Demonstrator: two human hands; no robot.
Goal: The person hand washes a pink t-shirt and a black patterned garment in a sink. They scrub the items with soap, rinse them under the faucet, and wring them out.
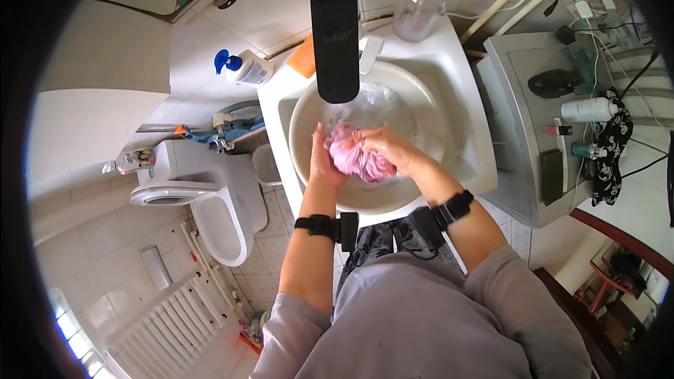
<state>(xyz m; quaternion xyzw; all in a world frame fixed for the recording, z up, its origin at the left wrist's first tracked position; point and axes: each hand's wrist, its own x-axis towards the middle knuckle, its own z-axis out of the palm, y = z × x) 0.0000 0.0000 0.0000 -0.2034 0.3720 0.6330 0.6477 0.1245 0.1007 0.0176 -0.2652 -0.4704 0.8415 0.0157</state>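
A bunched, wet pink cloth point(361, 160) is held between my two hands over a round cream basin point(437, 123). My left hand point(324, 160) presses against the cloth's left side with its fingers pointing up. From the right, my right hand point(387, 146) grips the top of the bundle, fingers curled into its folds. Soapy water point(375, 107) with white foam fills the basin behind the cloth. The basin sits inside a white sink point(467, 126). A black oblong object point(335, 42) hides part of the basin's far rim and the tap area.
A pump bottle with a blue top point(249, 68) and an orange item point(302, 57) stand at the sink's far left. A clear pump bottle point(420, 12) is at the back right corner. To the right is a grey-topped cabinet point(516, 63) holding bottles; a toilet point(223, 228) stands left.
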